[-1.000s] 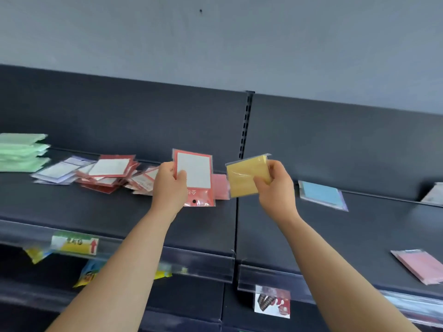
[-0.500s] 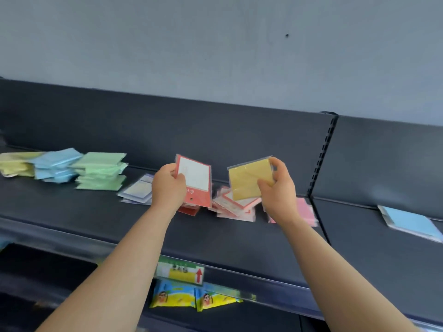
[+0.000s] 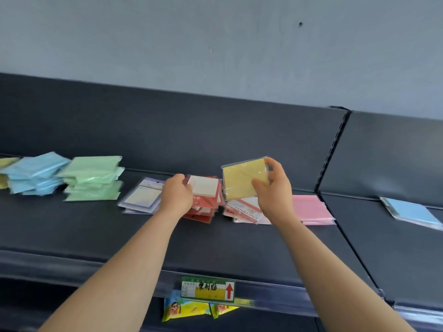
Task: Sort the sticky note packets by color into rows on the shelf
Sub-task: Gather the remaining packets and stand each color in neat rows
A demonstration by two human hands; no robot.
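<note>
My right hand (image 3: 273,190) pinches a yellow packet (image 3: 242,179), held tilted above the shelf (image 3: 72,236). My left hand (image 3: 176,194) grips a red-framed packet (image 3: 205,191) low over a pile of red packets (image 3: 201,215). Along the shelf from the left lie a yellow stack (image 3: 3,172) at the frame edge, a blue stack (image 3: 33,173), a green stack (image 3: 92,177), purple packets (image 3: 141,200), a pale red-and-white pile (image 3: 244,212) and pink packets (image 3: 311,208).
A lone blue packet (image 3: 411,212) lies on the neighbouring shelf section to the right, past the upright divider (image 3: 332,149). A green-and-yellow price label (image 3: 207,288) sits on the shelf's front rail, with yellow snack packs (image 3: 184,309) below it.
The view has swung left, bringing the sorted stacks into sight. My left hand has lowered the red-framed packet onto the red pile. My right hand still holds the yellow packet up.
</note>
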